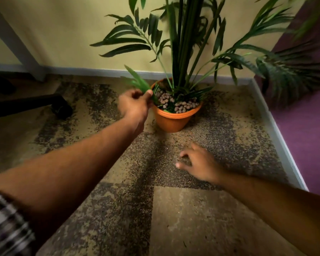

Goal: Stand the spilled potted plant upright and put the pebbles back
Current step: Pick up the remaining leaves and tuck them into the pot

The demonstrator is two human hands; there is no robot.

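One orange pot [172, 119] stood upright, pebbles [181, 106] inside; left hand [135, 106] pinched a leaf [139, 83] beside it, right hand [198, 163] spread nearby.

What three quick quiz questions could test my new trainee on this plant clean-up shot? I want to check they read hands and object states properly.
1. True or false: the orange pot lies on its side.
2. What does the left hand pinch? A) a green leaf B) a pebble C) the pot's rim
3. Where are the pebbles?

Key: 1. False, it stands upright. 2. A. 3. Inside the pot, around the stems; the right hand hovers over the carpet, holding nothing visible.
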